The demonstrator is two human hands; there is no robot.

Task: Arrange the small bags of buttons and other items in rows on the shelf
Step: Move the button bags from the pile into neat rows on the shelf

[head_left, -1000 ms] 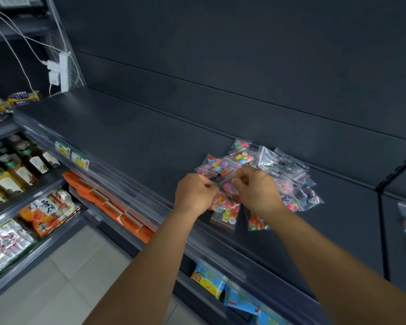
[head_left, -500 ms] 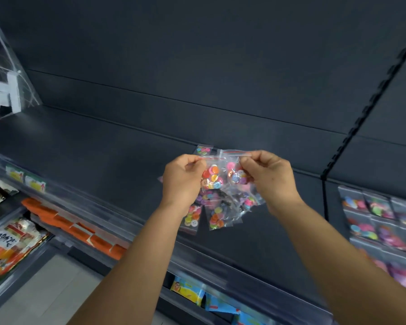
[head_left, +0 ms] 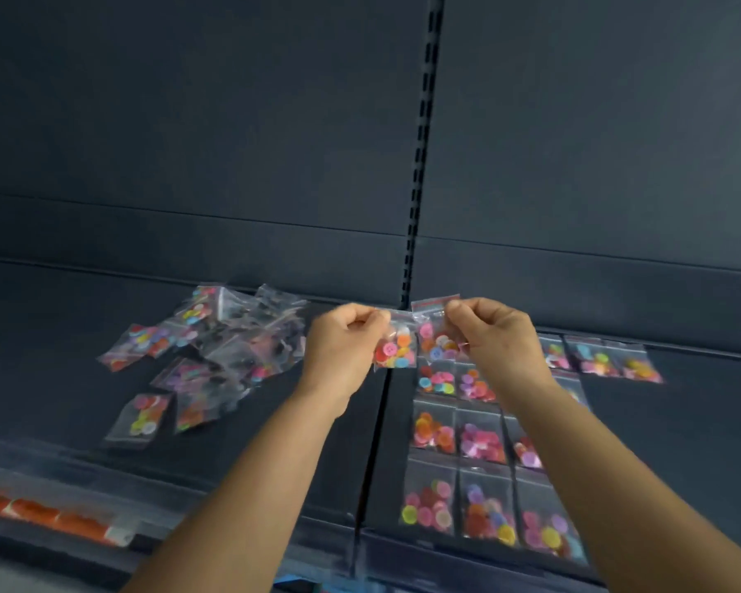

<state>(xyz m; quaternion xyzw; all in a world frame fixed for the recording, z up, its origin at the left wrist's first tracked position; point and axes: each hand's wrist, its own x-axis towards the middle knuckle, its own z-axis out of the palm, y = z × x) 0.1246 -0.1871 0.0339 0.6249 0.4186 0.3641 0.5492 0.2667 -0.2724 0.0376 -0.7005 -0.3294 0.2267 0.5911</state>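
My left hand (head_left: 344,341) pinches a small clear bag of coloured buttons (head_left: 395,348) by its top corner. My right hand (head_left: 495,336) pinches a second button bag (head_left: 435,336) beside it. Both bags hang above the dark shelf (head_left: 61,301), near the seam between two shelf sections. A loose heap of button bags (head_left: 215,348) lies to the left of my hands. On the right section, button bags lie in neat rows (head_left: 458,438), partly hidden under my right forearm.
A slotted upright (head_left: 420,143) runs up the dark back panel behind my hands. Orange packets (head_left: 39,513) sit on a lower shelf at bottom left. The shelf's clear front rail (head_left: 317,545) runs along the near edge.
My hands have carried the bags rightward from the heap to the shelf seam. The view swung right, so the arranged rows now lie below my right hand.
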